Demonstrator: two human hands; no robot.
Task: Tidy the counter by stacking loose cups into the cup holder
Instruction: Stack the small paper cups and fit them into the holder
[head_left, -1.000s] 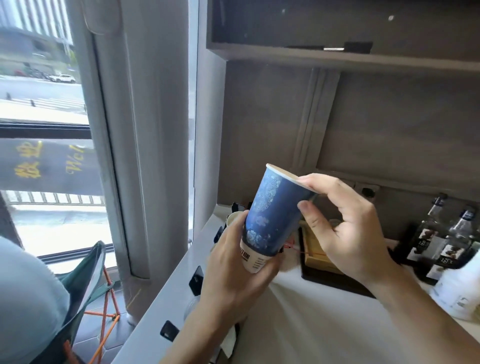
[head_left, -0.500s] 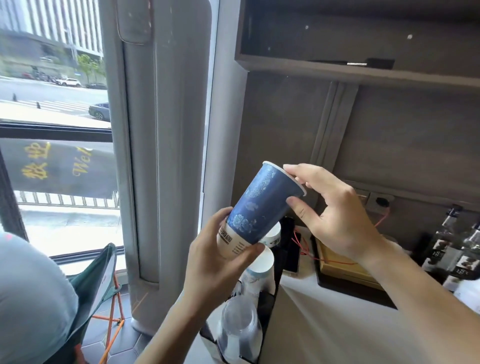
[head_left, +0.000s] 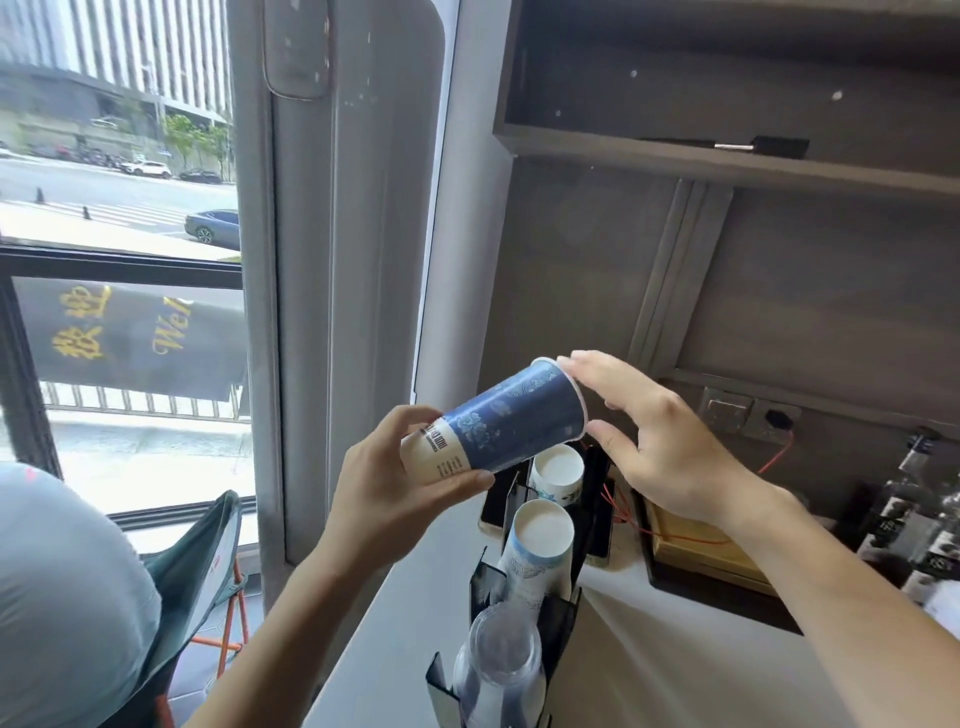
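A blue paper cup (head_left: 511, 415) with a cream base lies almost on its side in the air, mouth to the right. My left hand (head_left: 384, 478) grips its base end. My right hand (head_left: 660, 447) is at the rim, forefinger on the top edge, thumb just off the lower edge. Below stands a black cup holder (head_left: 563, 618) on the white counter. It holds two stacks of upside-down paper cups (head_left: 540, 535) and, nearest me, a stack of clear plastic cups (head_left: 498, 670).
A wooden tray (head_left: 696, 551) with a red wire sits right of the holder. Dark bottles (head_left: 914, 525) stand at the far right. A wall socket (head_left: 748, 415) and a shelf (head_left: 727, 161) are behind. A window and a folding chair (head_left: 202, 566) are on the left.
The cup has tipped from steeply tilted to nearly horizontal. My right thumb has loosened from the rim. The view has shifted, bringing the cup holder into sight below.
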